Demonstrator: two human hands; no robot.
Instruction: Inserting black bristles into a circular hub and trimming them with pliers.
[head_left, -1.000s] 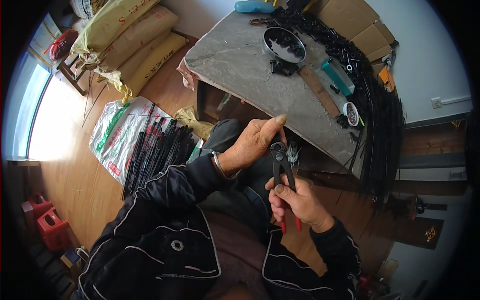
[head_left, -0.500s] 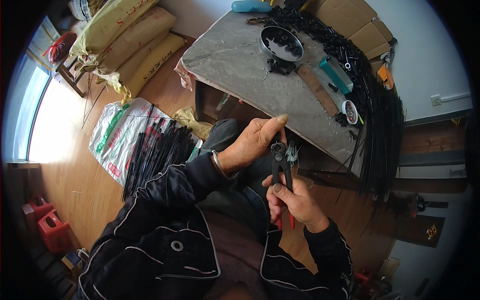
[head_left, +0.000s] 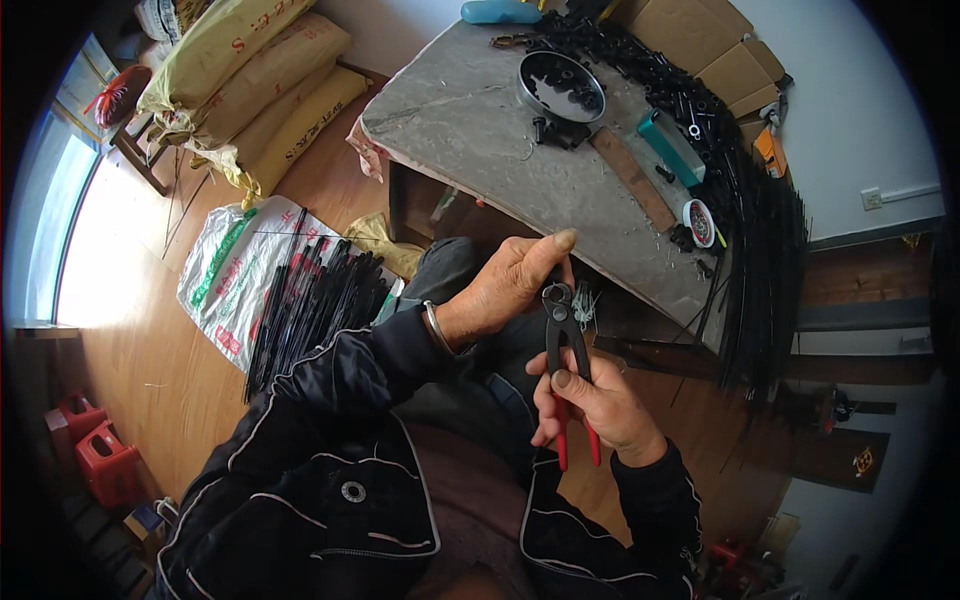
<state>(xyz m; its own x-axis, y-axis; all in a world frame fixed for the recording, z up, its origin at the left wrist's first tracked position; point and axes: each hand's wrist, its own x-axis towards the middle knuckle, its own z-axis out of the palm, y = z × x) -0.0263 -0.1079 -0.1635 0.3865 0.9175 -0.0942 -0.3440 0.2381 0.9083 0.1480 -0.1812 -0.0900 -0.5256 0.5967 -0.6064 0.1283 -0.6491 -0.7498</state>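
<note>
the right hand (head_left: 597, 400) is wrapped around the red handles of the pincers (head_left: 562, 330), while the left hand (head_left: 505, 290) pinches something small at their head, too small to tell. squeezing squarely and keeping fingertips clear of the head seems wise. beyond the hands the grey table (head_left: 470, 120) edge crowds in, with black rods (head_left: 760, 250) draped over it.

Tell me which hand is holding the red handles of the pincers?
The right hand grips the pincers by their red handles. The left hand is up at the dark metal head instead.
</note>
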